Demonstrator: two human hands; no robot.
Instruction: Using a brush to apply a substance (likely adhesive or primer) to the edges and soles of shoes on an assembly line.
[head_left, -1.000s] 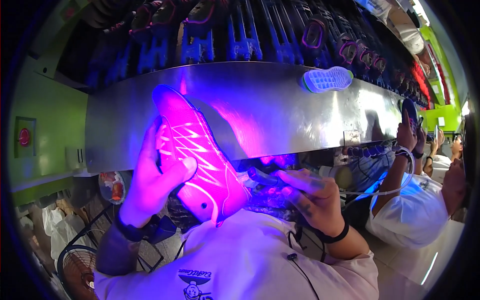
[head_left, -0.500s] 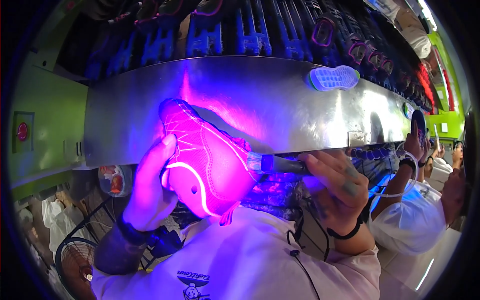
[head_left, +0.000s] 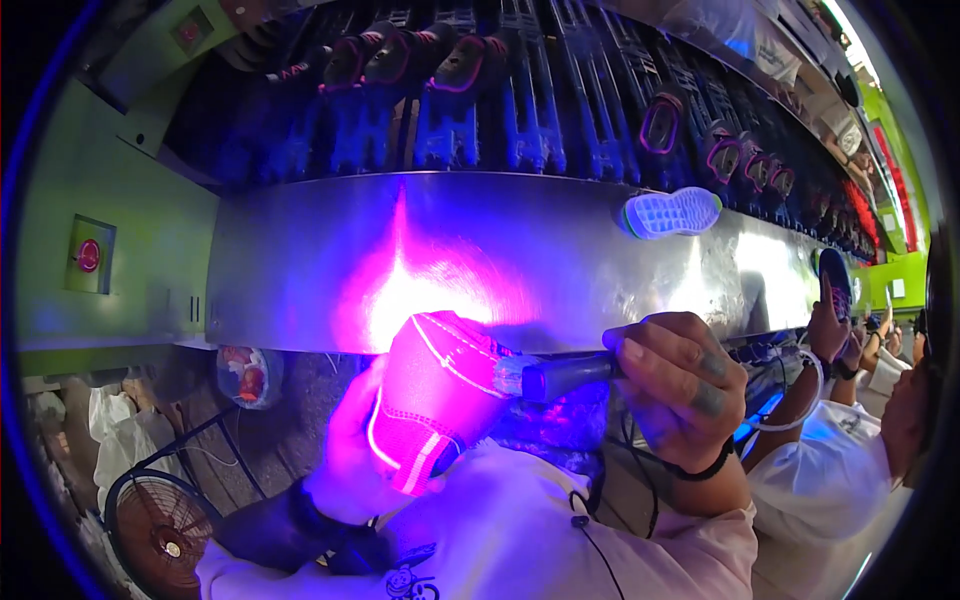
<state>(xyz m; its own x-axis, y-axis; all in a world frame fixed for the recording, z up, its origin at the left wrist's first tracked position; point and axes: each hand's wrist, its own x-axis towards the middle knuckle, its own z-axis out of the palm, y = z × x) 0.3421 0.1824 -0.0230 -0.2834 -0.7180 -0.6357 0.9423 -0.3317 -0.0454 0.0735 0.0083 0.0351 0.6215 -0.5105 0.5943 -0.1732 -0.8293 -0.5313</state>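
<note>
I find my left hand (head_left: 345,470) closed under the glowing pink mesh shoe (head_left: 435,395), held near my chest. My right hand (head_left: 680,385) grips a dark-handled brush (head_left: 550,375), bristles touching the shoe's upper. Brushing is in hand; next calls for steady strokes.

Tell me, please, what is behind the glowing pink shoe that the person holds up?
Behind the pink shoe stands a long shiny metal panel, lit pink. Above it hang rows of dark shoes. The left hand holds the shoe from beneath, and the shoe hides its fingers.
</note>
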